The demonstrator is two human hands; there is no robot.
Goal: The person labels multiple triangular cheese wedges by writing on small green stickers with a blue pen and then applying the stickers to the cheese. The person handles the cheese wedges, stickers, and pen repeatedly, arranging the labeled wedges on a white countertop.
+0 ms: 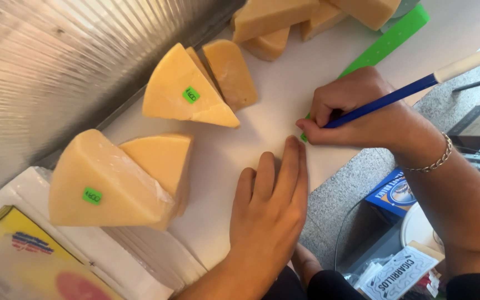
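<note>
Now the right hand (356, 108) pinches a blue pen (384, 101), tip on a small green sticker (304, 136) under its fingers; the left hand (270, 203) lies flat, fingers together, on the white bench (284, 89) just below it; labelled cheese wedges (187, 91) sit beyond.

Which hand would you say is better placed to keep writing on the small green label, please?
The right hand, probably: its fingers grip the blue pen, tip at the green label. The left hand lies flat on the white counter, fingertips beside the label.
</note>
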